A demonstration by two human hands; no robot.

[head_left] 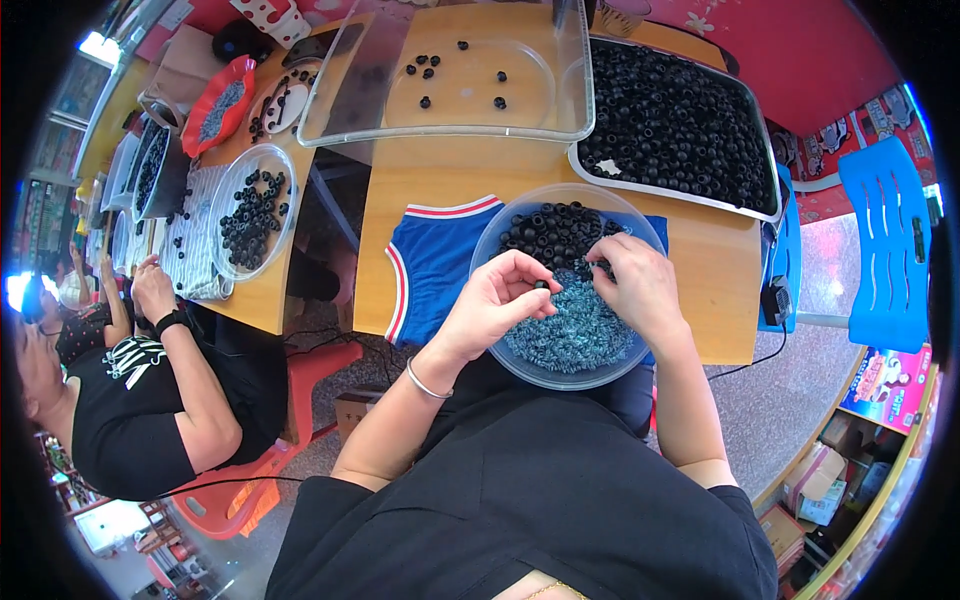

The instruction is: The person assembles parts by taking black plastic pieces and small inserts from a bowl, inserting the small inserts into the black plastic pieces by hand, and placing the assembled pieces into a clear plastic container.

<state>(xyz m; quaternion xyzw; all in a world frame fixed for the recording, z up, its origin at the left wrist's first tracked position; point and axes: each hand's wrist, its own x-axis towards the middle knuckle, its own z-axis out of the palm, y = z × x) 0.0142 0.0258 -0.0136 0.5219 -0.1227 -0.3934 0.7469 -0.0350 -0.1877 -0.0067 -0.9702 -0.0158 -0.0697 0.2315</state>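
Left hand (pixel 490 303) has a black bead (pixel 541 285) pinched over the clear tub (pixel 560 381); right hand (pixel 640 285) curls over the black pieces (pixel 550 230), can't tell if its grip has one. Bead's small and round, so a sloppy squeeze could ping it onto the desk (pixel 720 300).

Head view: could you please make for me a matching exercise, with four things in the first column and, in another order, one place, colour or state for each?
Column one
1. Left hand
2. Round bowl
3. Cloth
4. Chair

Column two
A. Blue, with a red and white edge
B. Standing to the right of the table
C. Pinching a dark bead
D. Containing black beads and small bluish pieces

Right pairs: 1-C, 2-D, 3-A, 4-B
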